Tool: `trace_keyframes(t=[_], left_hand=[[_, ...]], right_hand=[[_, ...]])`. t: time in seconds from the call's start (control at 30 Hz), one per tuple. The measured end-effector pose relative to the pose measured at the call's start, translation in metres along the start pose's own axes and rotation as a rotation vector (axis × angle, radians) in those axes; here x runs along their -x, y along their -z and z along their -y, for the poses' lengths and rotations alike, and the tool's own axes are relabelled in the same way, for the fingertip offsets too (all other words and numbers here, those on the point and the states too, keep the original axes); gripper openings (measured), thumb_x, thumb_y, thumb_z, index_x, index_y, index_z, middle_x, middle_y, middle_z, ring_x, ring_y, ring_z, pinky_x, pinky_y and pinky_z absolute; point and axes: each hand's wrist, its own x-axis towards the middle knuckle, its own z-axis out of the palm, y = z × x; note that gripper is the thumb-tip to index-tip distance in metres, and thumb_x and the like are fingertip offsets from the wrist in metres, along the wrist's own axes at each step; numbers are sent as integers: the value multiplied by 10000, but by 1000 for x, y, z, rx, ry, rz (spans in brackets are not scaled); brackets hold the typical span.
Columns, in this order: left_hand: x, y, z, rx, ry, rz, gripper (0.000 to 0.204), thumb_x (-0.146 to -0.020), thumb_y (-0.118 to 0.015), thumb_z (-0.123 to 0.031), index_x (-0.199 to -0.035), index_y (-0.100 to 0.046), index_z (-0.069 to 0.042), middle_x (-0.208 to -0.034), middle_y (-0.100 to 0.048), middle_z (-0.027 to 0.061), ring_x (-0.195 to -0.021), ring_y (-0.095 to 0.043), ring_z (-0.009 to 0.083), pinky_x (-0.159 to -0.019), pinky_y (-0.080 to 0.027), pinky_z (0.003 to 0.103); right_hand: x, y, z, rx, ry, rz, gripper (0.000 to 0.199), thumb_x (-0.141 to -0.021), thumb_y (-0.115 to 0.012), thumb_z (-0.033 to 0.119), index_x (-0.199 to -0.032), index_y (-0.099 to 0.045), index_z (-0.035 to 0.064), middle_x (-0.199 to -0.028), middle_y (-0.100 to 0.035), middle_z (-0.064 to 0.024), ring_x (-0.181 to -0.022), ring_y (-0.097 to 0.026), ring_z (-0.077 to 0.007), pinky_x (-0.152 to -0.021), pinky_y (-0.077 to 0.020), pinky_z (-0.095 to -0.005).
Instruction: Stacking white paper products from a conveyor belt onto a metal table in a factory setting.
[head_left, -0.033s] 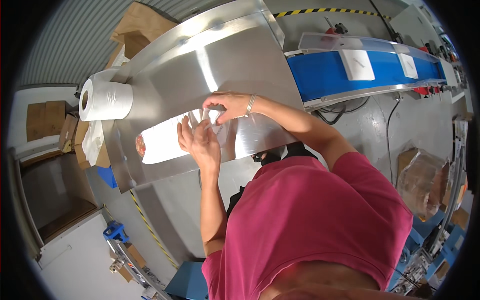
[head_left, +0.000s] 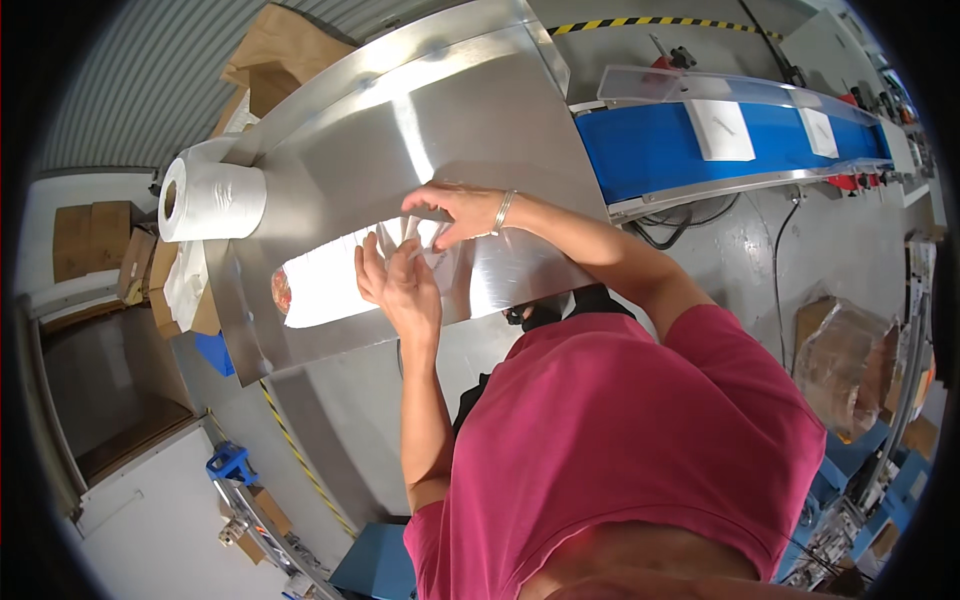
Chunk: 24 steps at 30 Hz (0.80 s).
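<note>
Desk (head_left: pixel 470 130): a broad stainless-steel sheet surface, tilted across the upper middle of the view, with raised lips along its far and left edges.
Conveyor (head_left: pixel 650 150): a blue belt with a metal frame, butting against the desk's right edge and running off to the right; two white flat packs (head_left: pixel 722 130) lie on it, well apart from the hands.
Person: a red shirt (head_left: pixel 640 450) fills the lower right; both bare forearms reach up to the desk's near edge.
Paper roll (head_left: pixel 212 198): a big white roll lying on its side at the desk's left corner, its hollow core facing left.
Cardboard (head_left: pixel 285 55): brown boxes beyond the desk's far-left edge, more stacked lower left beside the roll.
Wrapped product (head_left: pixel 325 285): a long white-glaring log in clear film, lying near the desk's near edge, its reddish end (head_left: pixel 281 290) pointing left; the right end lies under the hands.
Clear film (head_left: pixel 425 245): a loose, crinkled tail of wrapping at the product's right end, between the two hands.
Left hand (head_left: pixel 398 285): fingers curled, pressing on the product's right end and touching the film.
Right hand (head_left: pixel 450 212): just beyond the left hand, fingers pinching the film; a thin bracelet (head_left: pixel 503 211) sits on the wrist.
</note>
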Motion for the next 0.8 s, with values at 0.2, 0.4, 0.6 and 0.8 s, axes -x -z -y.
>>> trace_keyframes(t=[0.2,0.4,0.6,0.8], left_hand=[[-1,5,-1,-2,-19,7,235,-775,-642,-16,-984,-676,-118,-1357,-418,155,-1304,-299,397,-1050,-224,510],[-2,2,2,-122,13,-32,207,-803,-655,-92,-1004,-643,-48,-1332,-433,163,-1271,-328,391,-1033,-229,518],[-1,-4,10,-141,61,-135,289,-811,-625,-59,-1097,-589,-41,-1296,-459,170,-1243,-357,388,-1002,-263,517],[0,-4,12,-132,31,-114,298,-807,-621,-38,-1104,-602,-39,-1286,-470,160,-1232,-376,376,-998,-284,503]], right_hand=[[8,8,10,-42,-54,101,444,-738,-731,190,-1135,-577,65,-1102,-562,-96,-1030,-541,-244,-845,-453,-322],[41,13,-8,-64,-154,59,432,-839,-670,271,-1160,-540,13,-1106,-591,-129,-1015,-568,-239,-864,-452,-334],[161,87,-88,-344,-401,-651,421,-939,-533,361,-1040,-602,-42,-981,-668,-116,-896,-601,-162,-810,-480,-321],[222,172,-91,1263,-857,-840,505,-807,-658,372,-1183,-549,54,-1080,-613,-192,-995,-573,-360,-859,-462,-431]])
